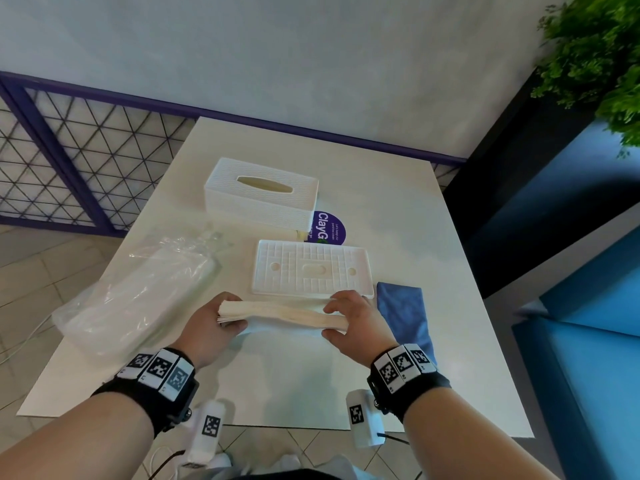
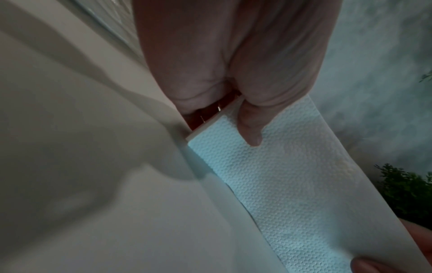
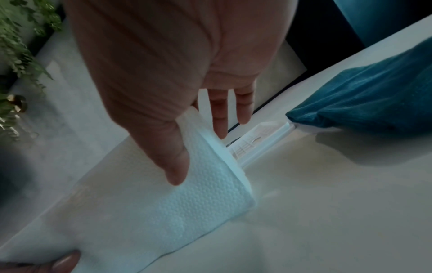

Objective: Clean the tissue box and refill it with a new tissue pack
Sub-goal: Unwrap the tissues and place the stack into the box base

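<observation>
Both forearms reach forward over a white table (image 1: 398,209), each wrist wearing a black band with square printed markers. The left hand (image 1: 204,325) and the right hand (image 1: 356,320) hold opposite ends of a stack of white tissues (image 1: 280,313), just above the near middle of the table. On each hand the thumb sits on the near side and the fingers (image 3: 219,114) curl over the far side, pinching the stack between them. The tissues are folded, long and flat, with a fine embossed dot texture, and the stack sags slightly along its length.

Beyond the hands lies the flat ribbed base panel (image 1: 313,268) of the tissue box. Farther back stands the white woven-pattern tissue box cover (image 1: 259,195), its oval slot facing up. A crumpled clear plastic wrapper (image 1: 138,292) lies to the left, and a folded blue cloth (image 1: 407,313) to the right.
</observation>
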